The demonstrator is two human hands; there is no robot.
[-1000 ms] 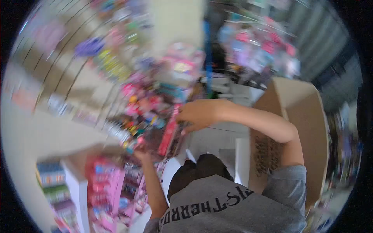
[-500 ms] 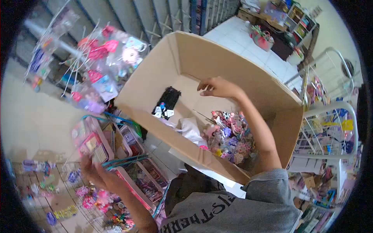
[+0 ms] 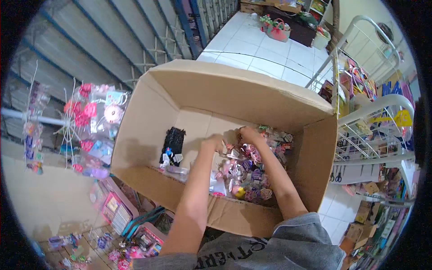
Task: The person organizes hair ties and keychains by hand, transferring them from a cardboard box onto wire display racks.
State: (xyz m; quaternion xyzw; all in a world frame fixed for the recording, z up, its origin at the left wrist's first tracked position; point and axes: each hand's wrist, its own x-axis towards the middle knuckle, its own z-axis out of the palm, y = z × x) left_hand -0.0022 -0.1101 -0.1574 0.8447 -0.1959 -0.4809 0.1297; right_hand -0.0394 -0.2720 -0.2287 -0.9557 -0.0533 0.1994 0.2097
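A large open cardboard box (image 3: 216,85) stands in front of me, and both my arms reach down into it. Inside lies a pile of small plastic-wrapped trinkets (image 3: 256,173), mostly pink and purple. My left hand (image 3: 215,143) is at the pile's upper left edge, its fingers bent downward beside a small orange and white item (image 3: 231,150). Close to its right, my right hand (image 3: 249,135) has curled fingers at the top of the pile. Whatever either hand grips is hidden or too small to name. A black bundle with tags (image 3: 173,143) lies in the box's left part.
Pink packaged items (image 3: 92,112) hang from a rod on the left, near a metal folding gate (image 3: 121,40). White wire racks (image 3: 364,135) with goods stand on the right. Plastic bins (image 3: 119,209) sit at lower left. Behind the box is a white tiled floor (image 3: 252,45).
My left hand has moved from outside the box at lower left into it. My right hand has lowered to the trinket pile. The view has shifted, and the hands are now close together.
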